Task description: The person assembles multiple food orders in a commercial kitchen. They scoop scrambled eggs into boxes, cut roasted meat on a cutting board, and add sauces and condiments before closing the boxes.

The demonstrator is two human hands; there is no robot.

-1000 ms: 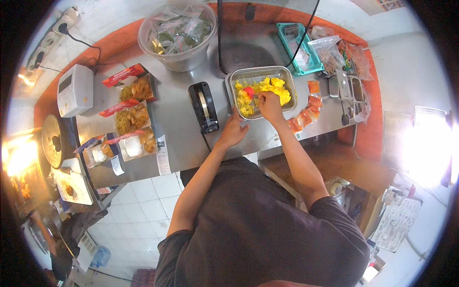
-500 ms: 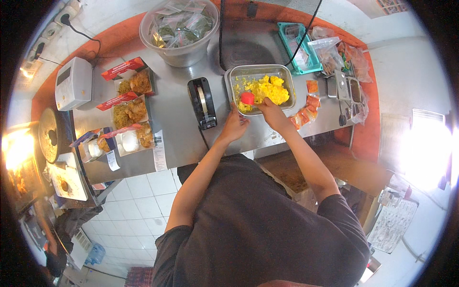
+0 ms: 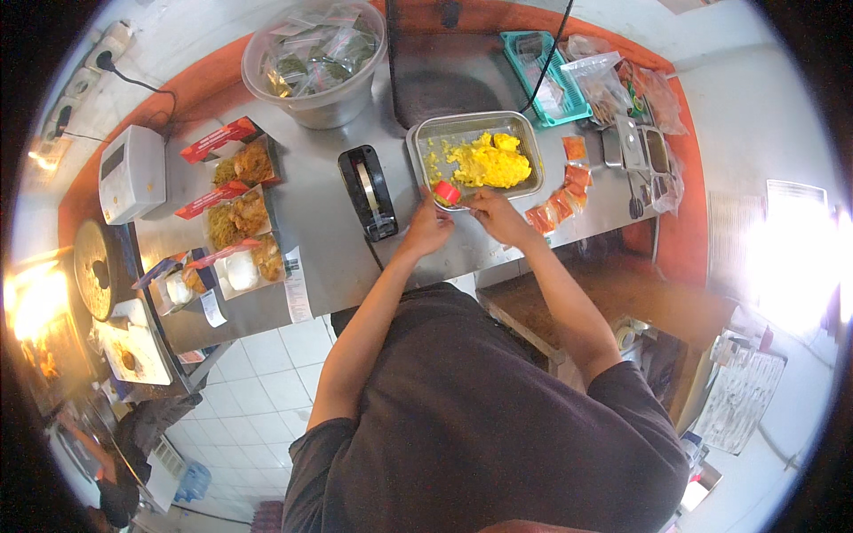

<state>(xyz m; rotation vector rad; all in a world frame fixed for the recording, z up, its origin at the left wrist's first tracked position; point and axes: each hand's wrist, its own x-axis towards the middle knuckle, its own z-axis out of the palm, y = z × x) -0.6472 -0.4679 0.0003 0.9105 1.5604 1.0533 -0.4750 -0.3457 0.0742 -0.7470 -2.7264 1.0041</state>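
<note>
Yellow food (image 3: 487, 168) in metal tray (image 3: 456, 134)

Both bare arms are stretching out in front — the left arm (image 3: 369, 315) is slanting in to the right, and the right arm (image 3: 569, 306) is slanting in to the left. The left hand (image 3: 429, 229) is pointing its fingers forward. The right hand (image 3: 499, 218) is bending its fingers toward the left hand — they're sitting close, not touching.

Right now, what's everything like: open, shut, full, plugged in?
Metal tray, open, with yellow food inside
Left hand, by the red thing, grip unclear
Right hand, at the tray's near edge, grip unclear
Meal boxes, open, filled
Big tub, uncovered, full of bags
Tape dispenser, loaded with tape
Green basket, uncovered
Black plug, plugged in
</note>
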